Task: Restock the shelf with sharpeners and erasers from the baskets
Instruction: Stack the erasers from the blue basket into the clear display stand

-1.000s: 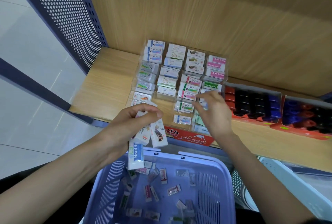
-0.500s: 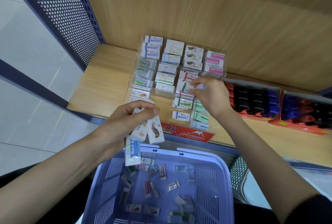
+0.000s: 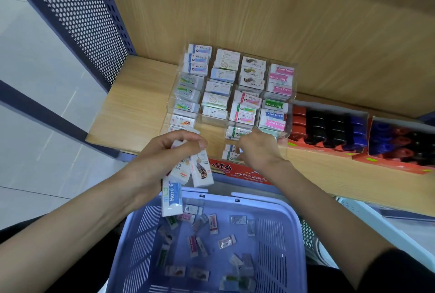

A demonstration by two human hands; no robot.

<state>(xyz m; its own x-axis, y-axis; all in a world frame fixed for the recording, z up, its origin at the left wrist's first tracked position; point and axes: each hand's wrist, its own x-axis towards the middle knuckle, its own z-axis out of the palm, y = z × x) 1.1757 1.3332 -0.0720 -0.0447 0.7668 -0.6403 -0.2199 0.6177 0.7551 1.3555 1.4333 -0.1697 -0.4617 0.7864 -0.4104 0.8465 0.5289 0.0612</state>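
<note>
A clear tiered display (image 3: 291, 85) of boxed erasers stands on the wooden shelf (image 3: 131, 104). My left hand (image 3: 162, 156) grips a bunch of erasers (image 3: 200, 170) just above the near edge of the shelf; one blue "Hard Eraser" (image 3: 171, 198) hangs lowest. My right hand (image 3: 259, 149) hovers over the front rows of the display, fingers curled downward, close to my left hand. Its fingertips are hidden, so I cannot tell whether it holds anything. Below both hands, a lilac basket (image 3: 259, 201) holds several loose erasers (image 3: 226, 241).
Red boxes of dark, red and blue sharpeners (image 3: 329, 128) sit to the right of the display. A perforated blue metal panel (image 3: 82, 22) closes the shelf's left end. A pale second basket (image 3: 357, 212) stands at lower right. Bare shelf lies left of the display.
My right hand has come back from the display's middle rows to the front rows, near my left hand. The left hand has kept its bunch of erasers in place.
</note>
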